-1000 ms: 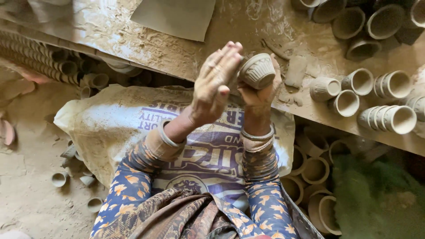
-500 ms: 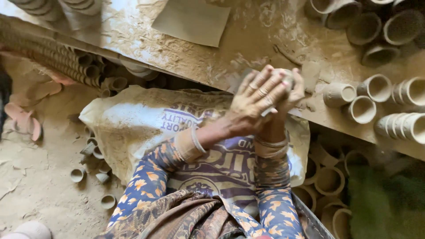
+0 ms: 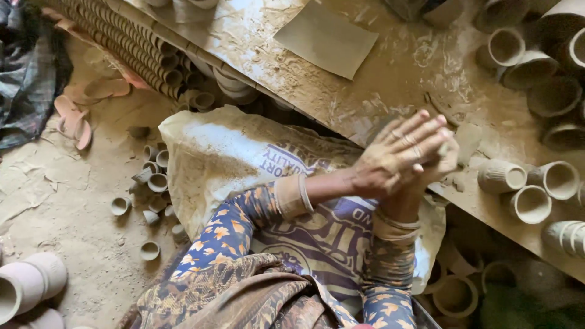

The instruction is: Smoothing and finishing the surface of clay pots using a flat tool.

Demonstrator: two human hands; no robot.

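A small clay cup (image 3: 450,148), mostly hidden, sits pressed between both hands at about 2 o'clock in the view, just over the near edge of the tabletop (image 3: 341,91). The left hand (image 3: 399,155) lies flat over it, fingers spread; the right hand (image 3: 442,167) cups it from beneath, though its grip is hard to make out. At 3 o'clock, unfired cups (image 3: 518,183) lie on their sides. A printed sack (image 3: 244,152) covers the lap at 6 o'clock. Small cups (image 3: 152,183) litter the floor at 9 o'clock.

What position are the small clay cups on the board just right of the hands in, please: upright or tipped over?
Tipped over. The clay cups lie on their sides on the board, round mouths facing sideways toward the camera.
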